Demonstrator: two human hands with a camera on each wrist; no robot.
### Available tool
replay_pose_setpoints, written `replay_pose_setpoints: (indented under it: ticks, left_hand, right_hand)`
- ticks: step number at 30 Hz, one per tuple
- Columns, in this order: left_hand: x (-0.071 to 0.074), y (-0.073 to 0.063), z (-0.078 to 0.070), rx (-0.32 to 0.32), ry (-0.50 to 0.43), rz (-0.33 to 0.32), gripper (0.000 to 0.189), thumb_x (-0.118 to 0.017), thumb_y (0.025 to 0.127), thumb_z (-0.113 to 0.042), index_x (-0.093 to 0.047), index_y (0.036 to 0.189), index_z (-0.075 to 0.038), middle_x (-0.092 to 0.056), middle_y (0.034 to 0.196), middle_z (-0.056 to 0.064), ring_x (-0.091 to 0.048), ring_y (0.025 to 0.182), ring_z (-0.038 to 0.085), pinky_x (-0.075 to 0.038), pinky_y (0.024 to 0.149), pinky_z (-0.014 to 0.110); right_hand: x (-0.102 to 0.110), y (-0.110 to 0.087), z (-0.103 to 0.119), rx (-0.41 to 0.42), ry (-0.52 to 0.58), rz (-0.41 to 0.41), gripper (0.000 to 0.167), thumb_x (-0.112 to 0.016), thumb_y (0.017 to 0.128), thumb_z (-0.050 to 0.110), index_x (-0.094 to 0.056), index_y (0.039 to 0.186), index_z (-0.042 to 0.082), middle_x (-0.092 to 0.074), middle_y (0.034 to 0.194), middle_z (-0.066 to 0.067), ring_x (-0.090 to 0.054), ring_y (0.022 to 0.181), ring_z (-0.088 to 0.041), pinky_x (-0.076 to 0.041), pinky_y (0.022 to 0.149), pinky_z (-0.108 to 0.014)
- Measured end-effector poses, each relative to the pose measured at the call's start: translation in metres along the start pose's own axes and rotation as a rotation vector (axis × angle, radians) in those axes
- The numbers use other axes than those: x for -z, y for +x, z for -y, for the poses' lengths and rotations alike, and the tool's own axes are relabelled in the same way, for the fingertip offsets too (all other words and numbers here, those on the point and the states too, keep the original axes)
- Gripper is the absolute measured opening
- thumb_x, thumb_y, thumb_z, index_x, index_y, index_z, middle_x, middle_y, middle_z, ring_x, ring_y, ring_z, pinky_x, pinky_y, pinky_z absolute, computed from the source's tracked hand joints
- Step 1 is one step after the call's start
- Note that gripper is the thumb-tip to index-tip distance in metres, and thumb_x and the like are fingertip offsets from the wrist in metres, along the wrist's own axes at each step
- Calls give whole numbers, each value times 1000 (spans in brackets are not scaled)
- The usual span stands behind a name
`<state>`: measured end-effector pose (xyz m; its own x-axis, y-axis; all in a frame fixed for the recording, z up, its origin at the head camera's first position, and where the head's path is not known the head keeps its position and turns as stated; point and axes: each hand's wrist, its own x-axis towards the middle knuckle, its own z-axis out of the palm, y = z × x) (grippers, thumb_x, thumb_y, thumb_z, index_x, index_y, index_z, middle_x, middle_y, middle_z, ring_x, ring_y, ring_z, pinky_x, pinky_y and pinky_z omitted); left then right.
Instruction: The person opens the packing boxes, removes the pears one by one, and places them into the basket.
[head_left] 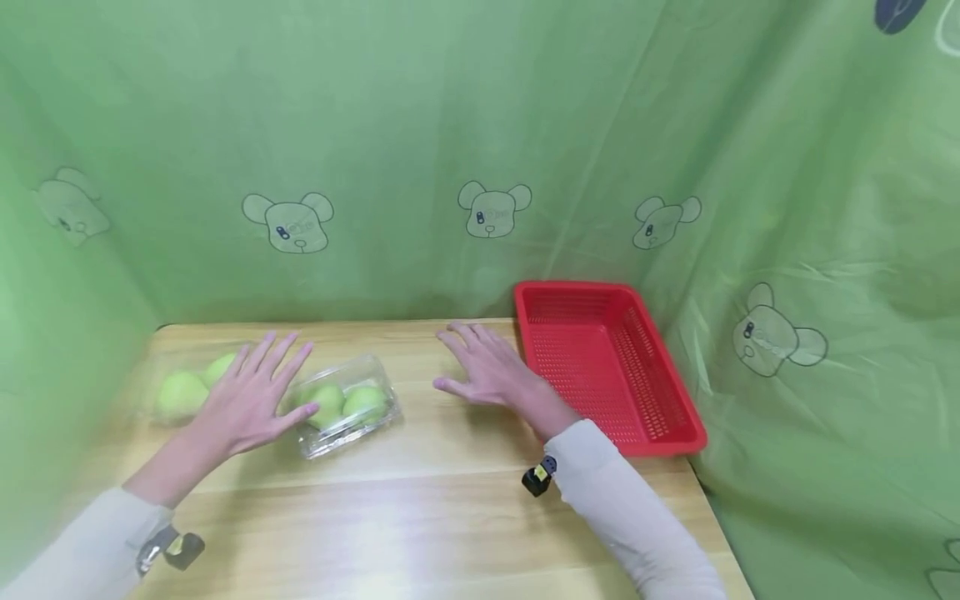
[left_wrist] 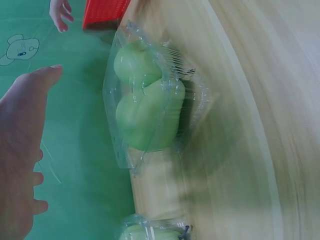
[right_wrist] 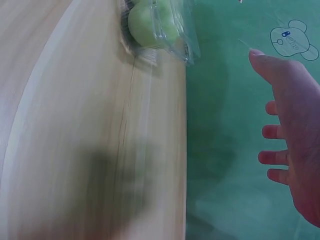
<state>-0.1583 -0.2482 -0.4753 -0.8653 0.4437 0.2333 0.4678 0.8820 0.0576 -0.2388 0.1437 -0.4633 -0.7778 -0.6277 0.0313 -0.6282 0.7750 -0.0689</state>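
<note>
My left hand [head_left: 247,404] hovers over the left side of the table, fingers spread and nothing held. To its right lies a clear plastic box [head_left: 378,375] with green apples [head_left: 366,403] inside, set at a slant on the wood. Another clear box with green apples [head_left: 182,394] is at the far left, partly hidden by that hand. My right hand [head_left: 487,367] is held above the table between the nearer box and a red basket [head_left: 596,375], its fingers loosely extended and holding nothing. In the left wrist view, the slanted box [left_wrist: 150,115] stands apart from the thumb.
The red perforated basket occupies the table's right back corner, and my right forearm passes in front of its near left side. Green curtains [head_left: 405,125] printed with bear heads surround the wooden table [head_left: 420,517] at the back and sides.
</note>
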Motion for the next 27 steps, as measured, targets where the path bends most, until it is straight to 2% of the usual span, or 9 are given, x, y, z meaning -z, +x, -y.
replay_pose_setpoints:
  ticks: [4,14,20,27]
  left_hand:
    - [-6,-2,2,1,8,-21,86,-61,95,-60,-35,160,-10,-32,166,22,-36,149,51,-33,119,71]
    - [-12,-11,2,37,23,14,80,-59,98,-53,-38,156,-1,-42,159,26,-45,142,52,-41,115,69]
    - [-19,-16,2,44,15,-9,75,-63,97,-45,-42,152,1,-48,153,29,-55,132,49,-49,106,68]
    - [-26,-21,2,83,-11,-1,70,-64,97,-41,-45,149,3,-50,149,31,-53,133,49,-48,107,68]
  right_hand:
    - [-6,5,3,6,8,-11,84,-50,97,69,-36,160,15,-40,164,-14,-45,147,-37,-39,122,-60]
    - [-19,19,14,27,12,4,80,-51,99,64,-37,159,12,-45,160,-17,-47,146,-36,-38,123,-55]
    - [-26,28,20,10,42,26,79,-50,100,63,-37,159,13,-46,159,-15,-48,144,-34,-38,124,-53]
    - [-38,34,26,4,49,50,77,-46,101,63,-40,158,12,-47,158,-15,-49,145,-33,-40,123,-52]
